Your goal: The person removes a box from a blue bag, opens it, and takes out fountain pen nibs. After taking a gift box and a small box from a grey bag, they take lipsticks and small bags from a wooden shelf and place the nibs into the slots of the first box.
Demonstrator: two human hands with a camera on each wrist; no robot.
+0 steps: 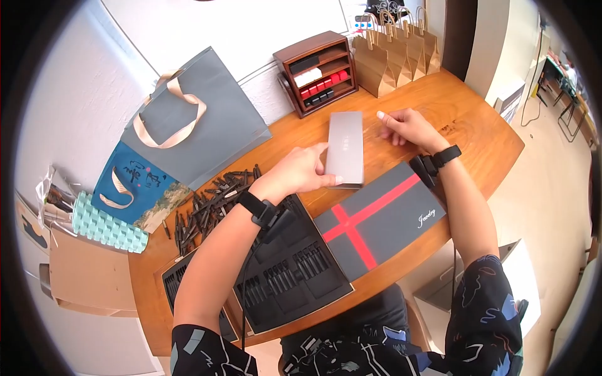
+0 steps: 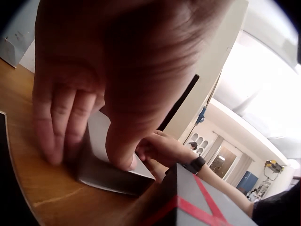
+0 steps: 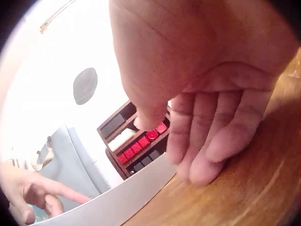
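Note:
A long grey box (image 1: 346, 147) with faint lettering on its lid lies on the wooden table. My left hand (image 1: 300, 168) grips its near left corner, thumb over the near end and the other fingers down along the left side, as the left wrist view shows. To the right of the box, my right hand (image 1: 409, 130) is held low over the tabletop with its fingers loosely bent and nothing in them. In the right wrist view those fingertips (image 3: 207, 172) are close beside the long side of the grey box (image 3: 117, 202).
A dark box with red ribbon (image 1: 382, 219) is at the front, beside an open black tray (image 1: 295, 276) of slotted pieces. Black clips (image 1: 213, 203) are heaped left. Behind stand gift bags (image 1: 200, 119), a wooden cabinet (image 1: 316, 72) and paper bags (image 1: 395, 59).

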